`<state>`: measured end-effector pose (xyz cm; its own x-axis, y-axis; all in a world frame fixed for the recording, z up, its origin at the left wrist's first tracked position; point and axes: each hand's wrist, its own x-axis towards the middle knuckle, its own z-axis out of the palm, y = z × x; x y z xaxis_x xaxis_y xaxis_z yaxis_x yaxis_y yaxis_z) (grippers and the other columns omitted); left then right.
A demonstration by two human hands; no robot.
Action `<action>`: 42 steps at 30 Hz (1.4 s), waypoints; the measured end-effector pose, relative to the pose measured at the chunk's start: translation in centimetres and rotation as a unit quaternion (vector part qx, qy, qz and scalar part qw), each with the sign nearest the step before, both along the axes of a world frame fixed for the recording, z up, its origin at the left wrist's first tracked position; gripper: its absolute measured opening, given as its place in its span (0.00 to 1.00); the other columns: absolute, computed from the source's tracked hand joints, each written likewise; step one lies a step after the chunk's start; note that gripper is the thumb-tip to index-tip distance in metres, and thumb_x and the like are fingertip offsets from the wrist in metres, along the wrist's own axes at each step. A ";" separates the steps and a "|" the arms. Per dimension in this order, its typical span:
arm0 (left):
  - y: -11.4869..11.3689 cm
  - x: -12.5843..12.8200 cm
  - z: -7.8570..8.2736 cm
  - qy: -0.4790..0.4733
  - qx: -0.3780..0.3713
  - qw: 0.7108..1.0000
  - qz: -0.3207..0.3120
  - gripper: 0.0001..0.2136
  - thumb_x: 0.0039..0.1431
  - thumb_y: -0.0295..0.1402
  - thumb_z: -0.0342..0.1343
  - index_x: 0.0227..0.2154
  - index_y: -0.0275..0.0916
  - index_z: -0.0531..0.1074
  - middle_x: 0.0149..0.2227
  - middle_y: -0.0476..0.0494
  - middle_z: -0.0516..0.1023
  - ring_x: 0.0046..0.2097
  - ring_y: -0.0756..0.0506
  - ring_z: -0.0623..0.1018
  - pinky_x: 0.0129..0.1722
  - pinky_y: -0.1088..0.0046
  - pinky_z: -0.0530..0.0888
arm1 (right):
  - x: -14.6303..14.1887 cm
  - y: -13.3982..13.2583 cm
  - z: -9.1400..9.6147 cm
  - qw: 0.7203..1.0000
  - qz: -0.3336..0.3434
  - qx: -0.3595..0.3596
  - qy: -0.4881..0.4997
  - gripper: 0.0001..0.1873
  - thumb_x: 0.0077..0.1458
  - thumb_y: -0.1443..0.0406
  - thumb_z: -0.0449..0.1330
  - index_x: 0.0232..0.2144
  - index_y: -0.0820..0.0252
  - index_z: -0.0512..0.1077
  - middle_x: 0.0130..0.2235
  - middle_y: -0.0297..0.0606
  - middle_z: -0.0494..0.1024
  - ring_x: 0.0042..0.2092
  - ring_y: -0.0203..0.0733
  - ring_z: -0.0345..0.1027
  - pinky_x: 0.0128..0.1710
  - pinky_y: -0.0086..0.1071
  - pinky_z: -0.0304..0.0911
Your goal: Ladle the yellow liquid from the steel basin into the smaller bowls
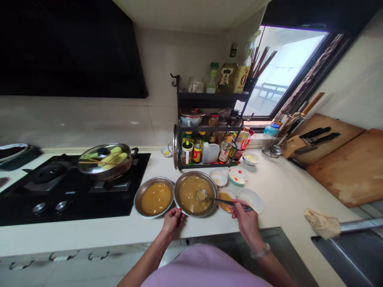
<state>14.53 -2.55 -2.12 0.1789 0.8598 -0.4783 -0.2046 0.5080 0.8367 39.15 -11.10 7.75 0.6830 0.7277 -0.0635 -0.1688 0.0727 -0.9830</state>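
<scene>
My right hand (245, 221) is closed around the dark handle of a ladle (223, 201). The ladle's round bowl rests in brownish liquid inside a metal basin (216, 199). At the near left rim of that basin, my left hand (173, 221) has its fingers pinched on the edge. A second metal basin (136, 203) with orange-brown liquid and pale bits stands beside it on the left. Beneath the ladle handle sits a small bowl of orange-brown liquid (225, 196), partly covered by the handle. A white bowl (259, 199) is just behind my right hand.
A lidded pan (116, 173) with chopsticks on it stands on the black hob (77, 211). Behind the basins is a spice rack (209, 128) full of bottles and jars. Several small bowls, including a patterned bowl (238, 181), stand to the right. Cutting boards (353, 163) lean near knives.
</scene>
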 end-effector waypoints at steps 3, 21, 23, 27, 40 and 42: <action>0.0 0.0 -0.1 0.005 0.004 1.000 -0.005 0.21 0.33 0.49 0.63 0.20 0.38 0.64 0.19 0.52 0.69 0.19 0.55 0.65 0.18 0.79 0.61 | 0.8 -0.7 0.6 1.000 -0.014 -0.002 0.000 0.21 0.39 0.52 0.66 0.29 0.63 0.71 0.20 0.36 0.75 0.21 0.38 0.66 0.16 0.29 0.59; 0.0 -0.2 0.0 -0.013 -0.008 1.000 -0.003 0.21 0.33 0.48 0.65 0.20 0.37 0.65 0.19 0.52 0.70 0.19 0.56 0.65 0.18 0.80 0.60 | 6.5 -7.0 1.0 0.960 -0.084 -0.096 -0.248 0.21 0.47 0.52 0.60 0.37 0.62 0.73 0.23 0.36 0.75 0.21 0.37 0.67 0.22 0.30 0.66; 0.1 -0.2 -0.1 -0.011 -0.005 1.000 -0.003 0.20 0.34 0.47 0.65 0.20 0.37 0.65 0.19 0.52 0.70 0.19 0.55 0.65 0.18 0.80 0.61 | 6.4 -7.6 0.7 0.948 -0.049 -0.084 -0.302 0.19 0.50 0.53 0.59 0.38 0.60 0.74 0.28 0.39 0.77 0.24 0.38 0.69 0.24 0.31 0.68; 0.2 -0.2 -0.4 -0.007 -0.001 1.000 -0.005 0.20 0.34 0.48 0.65 0.20 0.37 0.65 0.19 0.52 0.70 0.19 0.55 0.65 0.18 0.80 0.61 | 6.0 -8.2 1.4 0.907 0.048 -0.024 -0.418 0.13 0.53 0.58 0.57 0.38 0.56 0.75 0.37 0.42 0.77 0.35 0.42 0.72 0.31 0.31 0.70; 0.2 -0.1 -0.6 -0.009 -0.004 1.000 -0.006 0.21 0.33 0.48 0.65 0.20 0.37 0.64 0.19 0.52 0.70 0.19 0.55 0.65 0.18 0.80 0.60 | 0.1 -2.0 -1.3 0.912 0.135 0.045 -0.385 0.13 0.59 0.62 0.51 0.40 0.57 0.73 0.34 0.39 0.75 0.30 0.37 0.71 0.22 0.27 0.70; 0.2 0.0 -0.3 -0.010 -0.008 1.000 -0.003 0.21 0.32 0.48 0.65 0.21 0.37 0.64 0.19 0.53 0.70 0.19 0.55 0.65 0.18 0.79 0.61 | -0.2 -0.5 -1.9 0.901 0.146 0.048 -0.405 0.13 0.59 0.62 0.51 0.41 0.58 0.73 0.35 0.40 0.75 0.32 0.38 0.71 0.24 0.28 0.71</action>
<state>14.49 -2.34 -2.46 0.1940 0.8511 -0.4879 -0.2186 0.5223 0.8243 38.99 -11.64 5.90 0.2551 0.8597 0.4426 0.5753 0.2329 -0.7841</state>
